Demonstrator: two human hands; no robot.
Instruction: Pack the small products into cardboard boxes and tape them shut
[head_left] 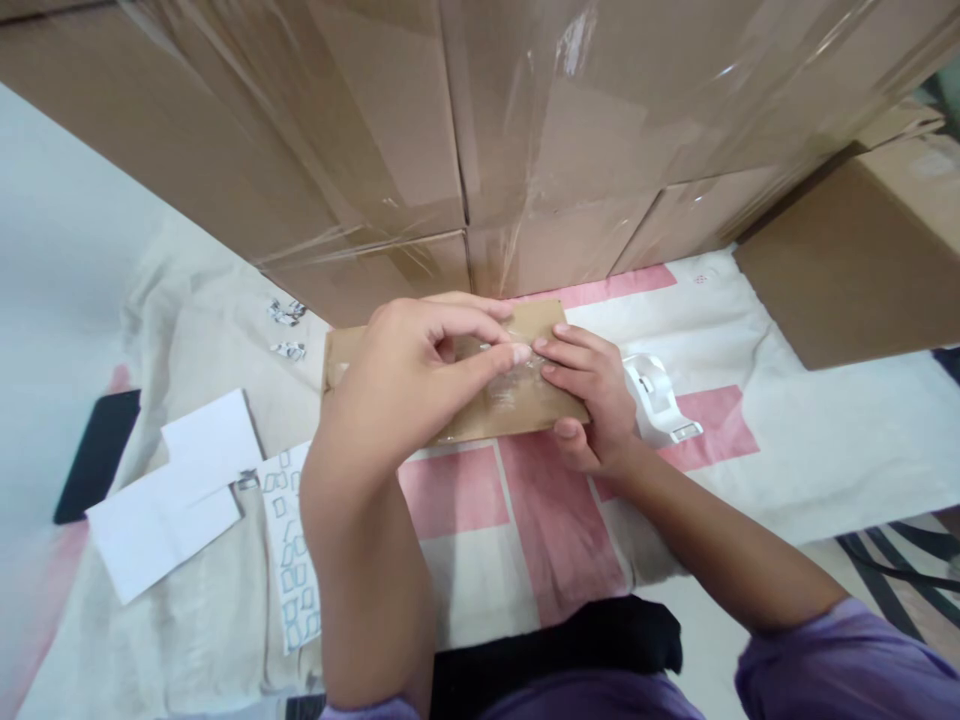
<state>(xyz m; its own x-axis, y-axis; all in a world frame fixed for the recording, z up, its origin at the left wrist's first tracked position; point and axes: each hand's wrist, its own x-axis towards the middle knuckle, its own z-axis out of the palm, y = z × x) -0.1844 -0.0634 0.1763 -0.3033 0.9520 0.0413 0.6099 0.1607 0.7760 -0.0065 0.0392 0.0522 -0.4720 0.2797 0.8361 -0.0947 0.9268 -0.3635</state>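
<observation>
A flat brown cardboard piece (540, 320) lies on the cloth in front of me, with a shiny patch of clear tape (510, 385) on its upper face. My left hand (427, 370) reaches over it, thumb and index finger closed in a pinch at the tape. Whatever sits between those fingertips is too small to make out. At the cardboard's right end, my right hand (592, 390) rests with its fingers stretched over the surface and its thumb along the near edge. A white tape dispenser (654, 395) stands just right of that hand.
Large taped cardboard boxes (525, 130) form a wall behind the work. Another box (862, 250) stands at right. To the left lie white cards (172, 500), a sheet with blue outlines (289, 550), a black phone (97, 455) and crumpled scraps (287, 312).
</observation>
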